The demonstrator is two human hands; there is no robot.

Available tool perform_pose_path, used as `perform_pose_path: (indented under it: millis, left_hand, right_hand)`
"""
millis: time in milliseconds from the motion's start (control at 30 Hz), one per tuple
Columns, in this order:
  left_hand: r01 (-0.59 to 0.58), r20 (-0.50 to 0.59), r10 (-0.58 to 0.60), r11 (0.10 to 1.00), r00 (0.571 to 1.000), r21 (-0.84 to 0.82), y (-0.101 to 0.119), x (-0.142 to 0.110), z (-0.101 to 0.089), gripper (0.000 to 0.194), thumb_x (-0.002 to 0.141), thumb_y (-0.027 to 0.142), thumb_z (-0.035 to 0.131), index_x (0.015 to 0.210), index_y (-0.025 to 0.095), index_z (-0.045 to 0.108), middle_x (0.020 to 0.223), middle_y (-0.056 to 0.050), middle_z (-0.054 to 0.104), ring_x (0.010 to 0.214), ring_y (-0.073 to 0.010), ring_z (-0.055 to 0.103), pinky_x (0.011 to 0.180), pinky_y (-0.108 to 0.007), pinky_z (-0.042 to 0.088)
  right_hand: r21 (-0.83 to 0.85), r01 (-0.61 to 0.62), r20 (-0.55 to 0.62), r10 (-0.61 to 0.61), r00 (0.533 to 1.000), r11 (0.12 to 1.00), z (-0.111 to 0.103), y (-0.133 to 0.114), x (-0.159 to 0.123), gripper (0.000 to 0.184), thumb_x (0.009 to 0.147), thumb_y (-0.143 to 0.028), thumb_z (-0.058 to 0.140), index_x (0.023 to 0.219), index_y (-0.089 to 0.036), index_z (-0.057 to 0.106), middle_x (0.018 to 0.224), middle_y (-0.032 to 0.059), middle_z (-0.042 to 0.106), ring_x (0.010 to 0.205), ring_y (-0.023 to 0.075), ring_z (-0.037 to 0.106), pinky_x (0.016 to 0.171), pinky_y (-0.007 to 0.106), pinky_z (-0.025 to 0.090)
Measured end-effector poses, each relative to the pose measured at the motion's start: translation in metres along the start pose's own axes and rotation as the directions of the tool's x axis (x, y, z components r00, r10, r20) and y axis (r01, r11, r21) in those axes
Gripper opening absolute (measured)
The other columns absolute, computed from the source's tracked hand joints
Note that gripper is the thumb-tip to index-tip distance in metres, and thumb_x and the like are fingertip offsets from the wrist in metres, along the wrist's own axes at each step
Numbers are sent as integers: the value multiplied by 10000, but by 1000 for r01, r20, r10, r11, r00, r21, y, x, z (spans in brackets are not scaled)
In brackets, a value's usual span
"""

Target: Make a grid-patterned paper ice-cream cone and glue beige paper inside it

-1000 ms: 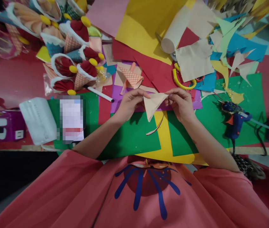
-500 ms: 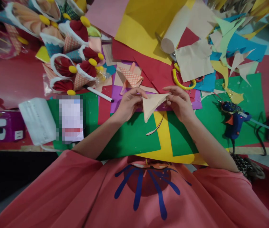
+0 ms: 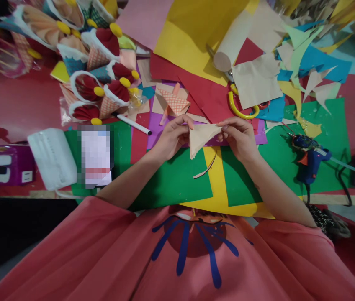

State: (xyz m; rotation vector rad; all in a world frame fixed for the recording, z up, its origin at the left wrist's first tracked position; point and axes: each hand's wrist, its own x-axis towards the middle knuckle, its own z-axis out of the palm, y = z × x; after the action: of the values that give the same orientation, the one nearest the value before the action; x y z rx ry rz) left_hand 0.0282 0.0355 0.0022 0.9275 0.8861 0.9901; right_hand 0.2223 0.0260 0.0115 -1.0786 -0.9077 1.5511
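A cream triangular piece of fabric (image 3: 201, 138) is stretched between my two hands, one point hanging down. My left hand (image 3: 177, 136) pinches its upper left corner. The upper right corner is held between the thumb and fingers of my right hand (image 3: 236, 136). Below the fabric, a thin dark-edged strip (image 3: 205, 167) lies over the green and yellow sheets. Just beyond my left hand rests an orange checked folded piece (image 3: 175, 101) with a peach stick under it.
A glue gun (image 3: 314, 159) stands at the right. Yellow-handled scissors (image 3: 243, 109) lie partly under a beige fabric piece (image 3: 257, 79). Several fabric cones (image 3: 114, 94) crowd the back left. Nearer are a white marker (image 3: 133, 124), a phone (image 3: 97, 154) and a white box-like device (image 3: 52, 159).
The hanging point of the fabric has shifted up slightly, and its right edge looks a little different in my right fingers. The view has moved slightly; both hands keep their hold.
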Motion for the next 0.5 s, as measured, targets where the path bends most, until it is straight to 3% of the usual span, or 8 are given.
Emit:
perform_pose_path:
  millis: [133,233,367,433,500]
  left_hand:
    - [7,3,-7,999,1000,44,-2,0,-2,112,794,182,534,690,210,502,573,32,462,475,-88,480,444,-216,407]
    - [-21,14,20,997,1000,74,-3,-1,-4,206,847,288,526,660,205,508,584,20,459,495,-95,473,468,-230,406]
    - [-106,54,99,982,994,154,-3,-4,-2,361,704,460,771,696,197,524,629,36,500,562,-80,483,524,-215,409]
    - [-140,67,129,973,989,184,-2,-6,1,418,657,492,810,733,191,531,670,35,531,591,-73,500,545,-202,418]
    - [-167,57,159,964,986,206,-2,-8,2,423,673,513,793,760,189,536,696,34,544,601,-68,510,552,-191,425]
  right_hand:
    - [-14,15,-4,-15,1000,1000,1,0,-1,40,687,-207,687,695,-228,720,505,-66,555,494,79,576,521,216,466]
    - [-71,77,10,-76,997,995,-1,2,-2,91,729,-188,659,718,-229,739,602,-39,625,545,80,594,566,223,484]
    - [-97,158,5,-158,987,983,-2,3,-2,170,777,-173,598,728,-234,748,704,-14,662,626,84,608,616,216,494]
    - [-34,121,-28,-122,992,992,-1,2,-1,109,782,-235,633,829,-255,729,768,-19,672,655,83,613,608,205,496]
    - [28,54,-31,-53,998,998,2,1,-1,227,754,-344,706,971,-289,670,880,-25,679,693,83,622,615,203,506]
